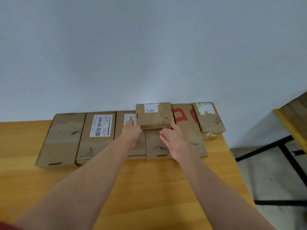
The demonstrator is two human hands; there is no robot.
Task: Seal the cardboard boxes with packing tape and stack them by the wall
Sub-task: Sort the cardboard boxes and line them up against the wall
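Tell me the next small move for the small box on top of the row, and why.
Probably draw both hands back. The small box already lies on the row of boxes at the wall; the right hand is open beside it, and the left hand touches its near left corner.

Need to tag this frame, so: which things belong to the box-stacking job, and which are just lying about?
Job: small box atop the box row by the wall; left hand and right hand at its sides; table under the row.
Lying about: black frame on the floor; yellow-edged panel at right.
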